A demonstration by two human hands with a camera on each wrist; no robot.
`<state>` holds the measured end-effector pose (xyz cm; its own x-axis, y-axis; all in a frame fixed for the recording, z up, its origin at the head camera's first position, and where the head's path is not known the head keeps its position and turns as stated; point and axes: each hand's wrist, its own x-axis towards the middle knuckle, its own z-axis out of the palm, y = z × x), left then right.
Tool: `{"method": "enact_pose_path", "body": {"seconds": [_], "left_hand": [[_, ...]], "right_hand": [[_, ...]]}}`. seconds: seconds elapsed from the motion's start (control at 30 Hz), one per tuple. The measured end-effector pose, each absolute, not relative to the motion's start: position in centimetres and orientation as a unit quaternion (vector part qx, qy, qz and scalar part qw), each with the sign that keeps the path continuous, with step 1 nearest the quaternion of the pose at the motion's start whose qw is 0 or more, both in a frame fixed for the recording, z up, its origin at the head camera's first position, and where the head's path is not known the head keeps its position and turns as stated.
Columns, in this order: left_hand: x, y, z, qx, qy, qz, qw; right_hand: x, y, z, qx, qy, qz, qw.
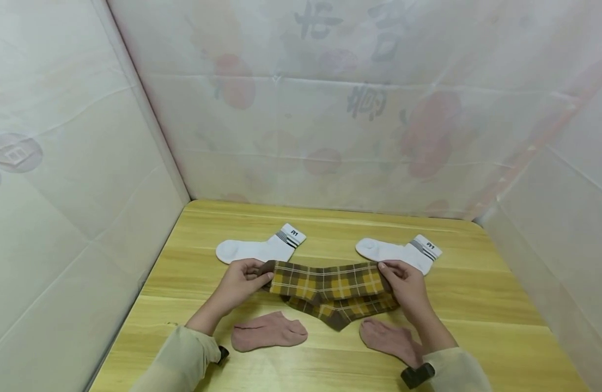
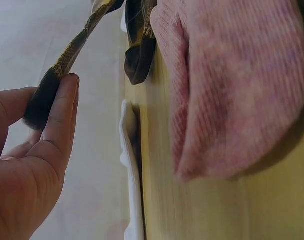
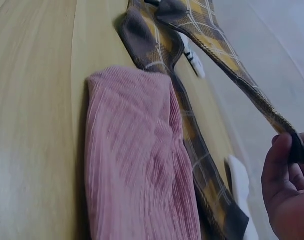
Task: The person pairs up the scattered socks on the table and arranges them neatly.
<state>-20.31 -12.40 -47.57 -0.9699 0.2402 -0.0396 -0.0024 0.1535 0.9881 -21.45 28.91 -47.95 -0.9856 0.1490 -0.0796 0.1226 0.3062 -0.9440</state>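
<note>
A yellow-and-brown plaid sock [image 1: 330, 279] is stretched sideways between my two hands, raised above the table. My left hand [image 1: 243, 283] pinches its dark left end between thumb and fingers; the left wrist view shows this dark tip [image 2: 43, 100] up close. At the other end, my right hand [image 1: 409, 286] pinches the dark edge, with thumb and fingertips on it in the right wrist view. Below lies a second plaid sock [image 1: 341, 318], flat on the wood and partly hidden by the held one.
Two white socks [image 1: 254, 251] with striped cuffs lie toward the back of the wooden table [image 1: 330, 370], one left and one right. Nearer me are two pink socks [image 1: 268, 333], the right one partly behind my right wrist. Printed cloth walls [image 1: 301, 136] enclose the back and sides.
</note>
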Motion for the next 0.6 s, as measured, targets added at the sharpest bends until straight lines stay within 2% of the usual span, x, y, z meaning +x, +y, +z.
{"method": "enact_pose_path", "body": {"seconds": [0.6], "left_hand": [[-20.9, -12.3, -47.6, 0.096, 0.760, 0.633, 0.114]], "right_hand": [[-21.5, 31.2, -48.9, -0.096, -0.823, 0.559, -0.029]]}}
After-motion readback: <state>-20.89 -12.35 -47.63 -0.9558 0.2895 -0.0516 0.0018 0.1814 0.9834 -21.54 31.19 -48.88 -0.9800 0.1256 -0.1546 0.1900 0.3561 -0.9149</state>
